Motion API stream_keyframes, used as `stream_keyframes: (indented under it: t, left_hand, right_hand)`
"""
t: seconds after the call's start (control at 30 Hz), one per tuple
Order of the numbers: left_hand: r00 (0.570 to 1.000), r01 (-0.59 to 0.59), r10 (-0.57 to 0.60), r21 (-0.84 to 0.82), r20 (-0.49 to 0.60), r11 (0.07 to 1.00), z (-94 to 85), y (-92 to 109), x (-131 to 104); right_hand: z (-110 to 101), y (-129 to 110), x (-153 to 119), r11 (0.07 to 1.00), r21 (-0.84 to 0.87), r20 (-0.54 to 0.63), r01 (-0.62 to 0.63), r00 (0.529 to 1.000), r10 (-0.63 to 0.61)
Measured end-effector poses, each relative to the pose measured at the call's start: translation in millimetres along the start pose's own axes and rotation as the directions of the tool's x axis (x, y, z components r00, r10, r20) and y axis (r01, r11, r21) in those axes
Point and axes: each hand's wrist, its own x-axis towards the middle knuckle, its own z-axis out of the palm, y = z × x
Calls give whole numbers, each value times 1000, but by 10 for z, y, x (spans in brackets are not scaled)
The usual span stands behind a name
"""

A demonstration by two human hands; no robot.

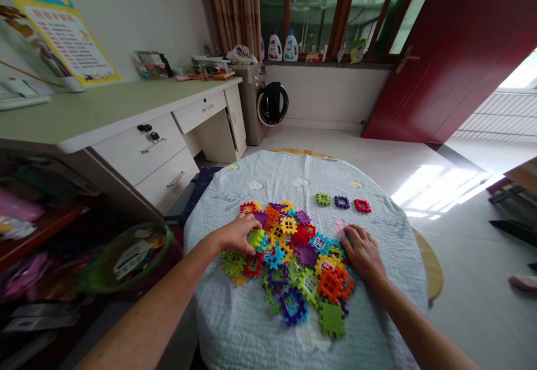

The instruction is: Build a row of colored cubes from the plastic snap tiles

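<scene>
Tiles, just three, sit in a row on the desk; most form a heap. The left hand has a lime tile in its fingers; whether the right hand holds one, I can't tell.

A: What lies on the tablecloth?
B: A heap of interlocking tiles. Beyond its right half, well apart, is a row of three tiles.
A: The hands?
B: The left hand is at the heap's left edge, one tile between thumb and fingers; the right hand is at its right edge.
A: Farther out?
B: Left, a desk; at its far end, a washing machine. Behind, detergent bottles on a windowsill. Far right, a door.
</scene>
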Motion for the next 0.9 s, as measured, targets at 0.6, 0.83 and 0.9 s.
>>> stream_keyframes:
  t: [0.6,0.83,0.9]
  left_hand:
    - [972,111,-67,193,-224,975,-218,768,1515]
    - [989,97,-68,228,-133,969,2,869,2198]
    - [993,74,-53,219,-101,973,73,803,2303]
  right_hand:
    - [-31,-57,-7,998,60,-6,-16,1000,16]
    - [-64,-106,-12,998,63,-26,-25,999,26]
    - [-76,-123,-11,998,60,-31,-25,999,27]
